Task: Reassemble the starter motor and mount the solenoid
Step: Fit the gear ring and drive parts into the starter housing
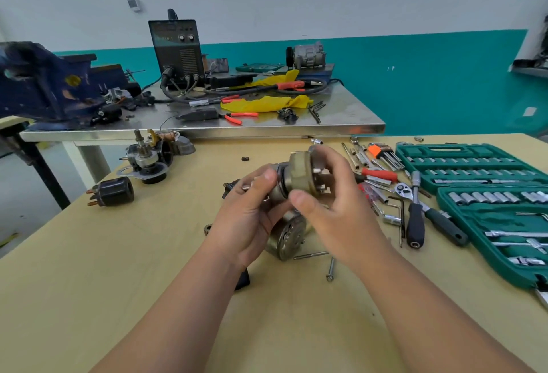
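Head view: a brass-capped part (299,175) is gripped by left hand (252,212) and right hand (329,206); fitting seems underway, and alignment is needed next.

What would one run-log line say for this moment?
held: olive-gold cylindrical metal motor part | left hand: gripping | right hand: gripping | round metal housing: on tan table

Workshop clutter around the job
Open green socket case (489,218) on the right of the wooden bench (148,283), ratchet (430,209) and hex keys (385,156) just beside it; behind, a steel bench (350,111) carries a blue vise (44,87), dark welder (178,49), yellow cloth (267,104), red-handled pliers (240,116), compressor (308,53).
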